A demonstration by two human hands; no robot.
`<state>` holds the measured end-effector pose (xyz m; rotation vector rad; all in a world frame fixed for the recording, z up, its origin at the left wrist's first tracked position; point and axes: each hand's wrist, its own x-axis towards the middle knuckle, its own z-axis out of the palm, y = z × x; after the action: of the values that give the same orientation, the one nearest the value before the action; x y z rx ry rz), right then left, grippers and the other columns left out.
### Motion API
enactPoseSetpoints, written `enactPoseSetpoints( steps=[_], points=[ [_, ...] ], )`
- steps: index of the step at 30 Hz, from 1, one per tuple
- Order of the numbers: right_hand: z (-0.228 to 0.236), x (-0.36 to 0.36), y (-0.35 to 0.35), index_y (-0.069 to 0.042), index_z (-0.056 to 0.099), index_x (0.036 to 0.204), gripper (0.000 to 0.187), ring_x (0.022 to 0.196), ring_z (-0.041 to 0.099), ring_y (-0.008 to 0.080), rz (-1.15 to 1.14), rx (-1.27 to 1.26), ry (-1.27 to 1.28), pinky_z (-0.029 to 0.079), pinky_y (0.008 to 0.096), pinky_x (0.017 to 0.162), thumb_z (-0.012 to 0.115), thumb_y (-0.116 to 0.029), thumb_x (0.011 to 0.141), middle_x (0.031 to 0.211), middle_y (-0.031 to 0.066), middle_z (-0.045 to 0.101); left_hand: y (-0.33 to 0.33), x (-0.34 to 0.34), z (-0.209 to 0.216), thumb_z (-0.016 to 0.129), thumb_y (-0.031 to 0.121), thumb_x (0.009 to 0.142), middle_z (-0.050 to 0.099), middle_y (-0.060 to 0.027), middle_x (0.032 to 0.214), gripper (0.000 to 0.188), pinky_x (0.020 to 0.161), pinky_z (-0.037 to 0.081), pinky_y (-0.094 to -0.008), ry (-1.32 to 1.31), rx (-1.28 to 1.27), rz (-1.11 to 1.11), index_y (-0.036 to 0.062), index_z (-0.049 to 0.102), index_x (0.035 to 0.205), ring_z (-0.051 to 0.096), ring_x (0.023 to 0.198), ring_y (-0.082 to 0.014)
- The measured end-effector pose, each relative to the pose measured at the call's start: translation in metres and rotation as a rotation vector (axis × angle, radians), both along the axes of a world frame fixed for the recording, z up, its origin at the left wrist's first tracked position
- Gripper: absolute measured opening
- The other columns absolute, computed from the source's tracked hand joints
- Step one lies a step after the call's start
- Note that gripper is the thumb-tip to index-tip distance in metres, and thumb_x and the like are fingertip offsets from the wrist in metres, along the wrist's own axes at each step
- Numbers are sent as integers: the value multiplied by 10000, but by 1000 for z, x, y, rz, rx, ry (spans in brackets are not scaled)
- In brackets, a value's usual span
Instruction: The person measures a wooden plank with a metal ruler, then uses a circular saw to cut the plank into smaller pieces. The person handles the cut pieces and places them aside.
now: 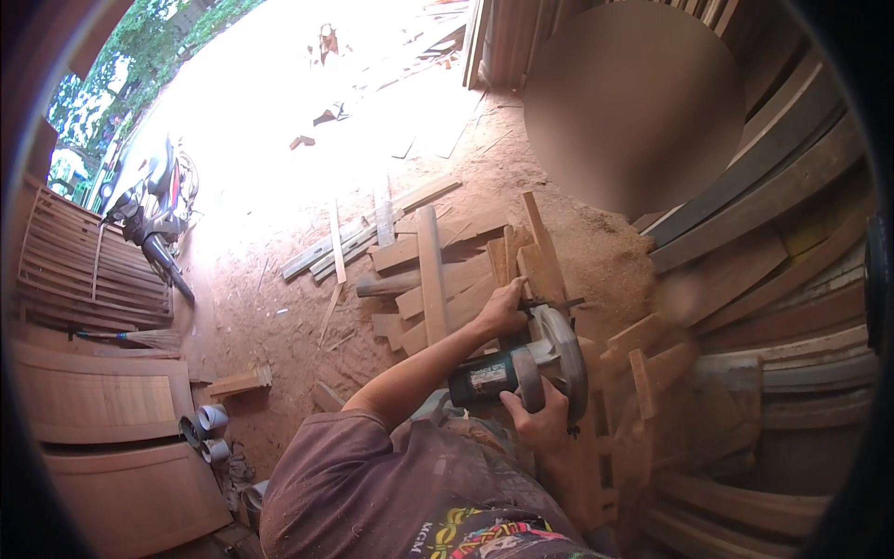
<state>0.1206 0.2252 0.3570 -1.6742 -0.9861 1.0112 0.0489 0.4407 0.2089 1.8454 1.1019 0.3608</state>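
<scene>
A circular saw (491,377) with a dark motor body and a pale grey blade guard is in front of my torso, right of the middle. My right hand (542,417) is wrapped around its rear handle, thumb toward the motor. My left hand (504,309) reaches past the motor to the saw's front. Its fingers close at the near end of a narrow wooden piece (509,253), beside the guard. The guard and base hide the blade and the cut line. A wider board (545,238) slants away just right of that piece.
Loose boards and offcuts (428,270) lie on the dusty floor ahead. Long planks (773,205) are stacked along the right. Panelled wooden doors (102,391), metal cans (213,416) and a parked motorcycle (154,210) are on the left. Sawdust (610,270) is heaped beyond the saw. A round blur hides the upper right.
</scene>
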Motion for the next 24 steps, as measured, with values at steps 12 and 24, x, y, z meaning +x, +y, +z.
enactPoseSetpoints(
  steps=[12,24],
  points=[
    [-4,0,7,-1,705,904,191,675,641,137,-7,8,-18,542,339,676,859,-109,880,740,62,697,10,1,9,685,41,798,688,-349,1281,774,1065,523,-525,-14,-39,-2,-49,469,1535,644,1256,-514],
    [4,4,9,40,731,1133,344,920,802,373,50,-95,-56,603,436,815,844,-187,902,967,244,790,11,-3,21,715,61,793,722,-332,1228,799,1062,530,-506,9,7,2,-39,472,1547,677,1239,-488]
  ],
)
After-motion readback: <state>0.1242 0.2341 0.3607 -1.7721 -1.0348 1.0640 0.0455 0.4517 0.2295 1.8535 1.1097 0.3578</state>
